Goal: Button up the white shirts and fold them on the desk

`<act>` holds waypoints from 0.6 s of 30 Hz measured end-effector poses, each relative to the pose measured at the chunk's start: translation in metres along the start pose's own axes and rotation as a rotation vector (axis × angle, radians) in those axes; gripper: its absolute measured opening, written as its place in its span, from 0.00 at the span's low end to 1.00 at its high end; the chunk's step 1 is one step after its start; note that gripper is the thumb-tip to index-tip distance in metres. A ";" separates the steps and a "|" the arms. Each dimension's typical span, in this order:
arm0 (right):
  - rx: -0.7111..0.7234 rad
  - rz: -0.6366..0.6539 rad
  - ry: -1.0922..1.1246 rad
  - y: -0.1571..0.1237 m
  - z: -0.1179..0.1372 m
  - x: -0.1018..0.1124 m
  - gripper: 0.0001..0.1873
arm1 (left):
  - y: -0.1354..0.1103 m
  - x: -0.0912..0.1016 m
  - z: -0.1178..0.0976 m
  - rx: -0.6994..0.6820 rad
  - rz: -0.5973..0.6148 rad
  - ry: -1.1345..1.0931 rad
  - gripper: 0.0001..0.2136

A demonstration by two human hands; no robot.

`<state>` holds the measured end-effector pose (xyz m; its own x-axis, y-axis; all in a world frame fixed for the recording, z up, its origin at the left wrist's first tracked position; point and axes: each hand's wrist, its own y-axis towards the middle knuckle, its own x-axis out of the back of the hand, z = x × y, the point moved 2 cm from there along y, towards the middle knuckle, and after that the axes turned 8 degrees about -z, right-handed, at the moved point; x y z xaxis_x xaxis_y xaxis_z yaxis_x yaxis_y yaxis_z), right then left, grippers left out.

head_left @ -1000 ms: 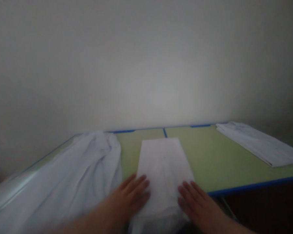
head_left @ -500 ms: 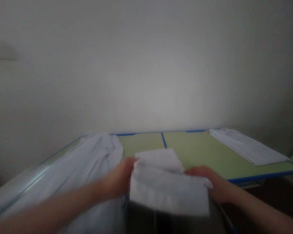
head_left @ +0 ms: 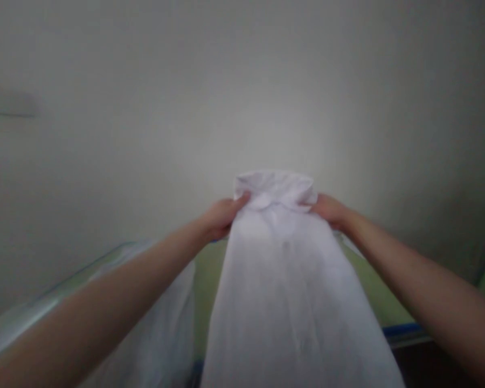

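A white shirt (head_left: pixel 283 280) hangs lengthwise in front of me, its collar (head_left: pixel 275 182) at the top and its body spreading down past the lower edge of the view. At the collar's left end, my left hand (head_left: pixel 223 215) is closed with the thumb over the cloth. My right hand (head_left: pixel 330 209) grips the opposite end, and its fingertips are partly covered by fabric. Both arms are stretched forward at about the same height. Slight blur softens the cloth's details.
Behind the shirt is a pale green table (head_left: pixel 207 285) with blue edging (head_left: pixel 402 330), against a grey wall (head_left: pixel 267 97). Loose white cloth (head_left: pixel 165 318) lies along its left side, partly behind my left arm. A sliver of white fabric (head_left: pixel 351 247) shows beside my right forearm.
Both hands have risen and reached farther forward. The shirt, earlier a bunched, folded piece held low, now hangs spread out and covers the middle of the table.
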<state>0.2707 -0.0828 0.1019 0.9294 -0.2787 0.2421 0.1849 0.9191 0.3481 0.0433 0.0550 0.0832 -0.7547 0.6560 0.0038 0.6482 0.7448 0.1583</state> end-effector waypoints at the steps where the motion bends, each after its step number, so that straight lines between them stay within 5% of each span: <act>1: -0.075 0.042 0.048 0.009 -0.028 -0.002 0.23 | 0.012 0.003 0.027 0.082 0.031 -0.038 0.26; 5: -0.353 0.152 0.186 0.028 -0.155 -0.022 0.22 | 0.046 0.022 0.145 0.320 -0.066 -0.003 0.20; 8: -0.459 0.165 0.145 0.030 -0.225 -0.040 0.19 | 0.059 0.038 0.205 0.415 -0.143 0.201 0.15; 11: -0.491 0.144 0.061 0.041 -0.256 -0.045 0.16 | 0.079 0.050 0.224 0.431 -0.171 0.271 0.12; 18: -0.468 -0.084 -0.274 0.092 -0.270 -0.021 0.15 | 0.125 0.066 0.226 0.456 -0.208 0.322 0.11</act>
<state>0.3548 0.0830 -0.1151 0.8000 -0.3609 0.4793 0.4350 0.8991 -0.0490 0.0970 0.2191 -0.1202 -0.8171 0.4738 0.3283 0.4078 0.8777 -0.2517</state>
